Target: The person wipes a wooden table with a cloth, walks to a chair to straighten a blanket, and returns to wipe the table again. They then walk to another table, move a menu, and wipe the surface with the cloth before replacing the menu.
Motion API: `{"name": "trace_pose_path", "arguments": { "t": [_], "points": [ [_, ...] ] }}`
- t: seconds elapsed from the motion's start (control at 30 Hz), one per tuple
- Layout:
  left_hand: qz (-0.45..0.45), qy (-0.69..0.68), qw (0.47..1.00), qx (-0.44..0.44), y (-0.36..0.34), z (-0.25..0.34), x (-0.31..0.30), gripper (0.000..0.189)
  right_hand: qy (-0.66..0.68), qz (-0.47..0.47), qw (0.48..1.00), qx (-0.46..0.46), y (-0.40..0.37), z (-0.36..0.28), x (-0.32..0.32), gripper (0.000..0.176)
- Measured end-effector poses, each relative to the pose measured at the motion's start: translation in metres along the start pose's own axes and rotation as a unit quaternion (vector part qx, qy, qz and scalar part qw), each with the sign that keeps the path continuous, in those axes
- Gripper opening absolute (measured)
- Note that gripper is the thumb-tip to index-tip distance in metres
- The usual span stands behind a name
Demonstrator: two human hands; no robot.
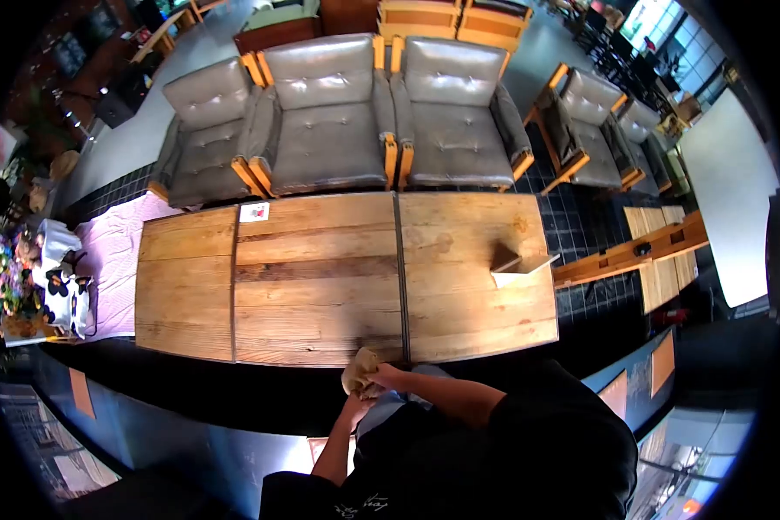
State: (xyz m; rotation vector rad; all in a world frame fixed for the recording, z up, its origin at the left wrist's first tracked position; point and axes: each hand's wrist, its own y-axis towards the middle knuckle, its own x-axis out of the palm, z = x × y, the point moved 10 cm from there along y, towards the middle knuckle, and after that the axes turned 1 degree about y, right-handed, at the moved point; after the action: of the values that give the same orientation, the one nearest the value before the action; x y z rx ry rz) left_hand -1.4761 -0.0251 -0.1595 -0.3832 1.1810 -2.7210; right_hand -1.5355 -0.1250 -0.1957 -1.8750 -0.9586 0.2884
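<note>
Crumpled tan cloth sits bunched at the near edge of the wooden desk, just left of its centre seam. The right hand closes its fingers on the cloth from the side, and the left hand grips it from below. A small wooden box stands well apart on the right, a white card at the far edge, and grey leather armchairs beyond.

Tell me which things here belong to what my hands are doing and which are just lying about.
In hand: cloth, held by left hand and right hand; table next to it.
Lying about: card, wooden box, armchairs, pink covering.
</note>
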Motion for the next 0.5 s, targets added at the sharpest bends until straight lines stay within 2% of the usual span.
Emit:
{"name": "trace_pose_path", "arguments": {
  "t": [0.07,0.1,0.2,0.23,0.3,0.33,0.37,0.4,0.47,0.5],
  "points": [
    [0.021,-0.013,0.998,-0.057,-0.025,0.012,-0.007,0.061,-0.191,-0.037,0.979,-0.064,-0.042,-0.041,-0.007,0.039],
    [0.018,-0.080,0.996,0.018,-0.038,0.033,-0.001,0.075,-0.180,-0.064,0.978,-0.079,-0.074,-0.068,-0.005,0.037],
    [0.077,-0.220,0.967,0.100,-0.085,0.112,0.013,0.083,-0.319,-0.157,0.927,-0.122,-0.077,-0.073,0.006,0.039],
    [0.078,-0.275,0.954,0.085,-0.084,0.114,0.015,0.082,-0.332,-0.181,0.917,-0.126,-0.078,-0.077,0.013,0.045],
    [0.093,-0.149,0.969,0.175,-0.078,0.129,0.013,0.074,-0.317,-0.083,0.943,-0.056,-0.072,-0.078,-0.008,0.049],
    [0.099,-0.086,0.967,0.218,-0.072,0.132,0.012,0.070,-0.284,-0.127,0.948,-0.074,-0.098,-0.102,0.005,0.048],
    [0.137,0.017,0.954,0.265,-0.067,0.131,0.006,0.061,-0.247,-0.172,0.950,-0.088,-0.125,-0.125,0.018,0.048],
    [0.169,0.108,0.935,0.293,-0.080,0.150,0.007,0.061,-0.208,-0.218,0.948,-0.099,-0.154,-0.148,0.030,0.047],
    [0.238,0.284,0.867,0.334,-0.119,0.205,0.006,0.061,-0.059,-0.339,0.937,-0.064,-0.117,-0.128,0.059,0.042],
    [0.258,0.257,0.870,0.333,-0.112,0.198,-0.014,0.059,-0.029,-0.332,0.941,-0.056,-0.092,-0.116,0.072,0.037]
  ]
}}
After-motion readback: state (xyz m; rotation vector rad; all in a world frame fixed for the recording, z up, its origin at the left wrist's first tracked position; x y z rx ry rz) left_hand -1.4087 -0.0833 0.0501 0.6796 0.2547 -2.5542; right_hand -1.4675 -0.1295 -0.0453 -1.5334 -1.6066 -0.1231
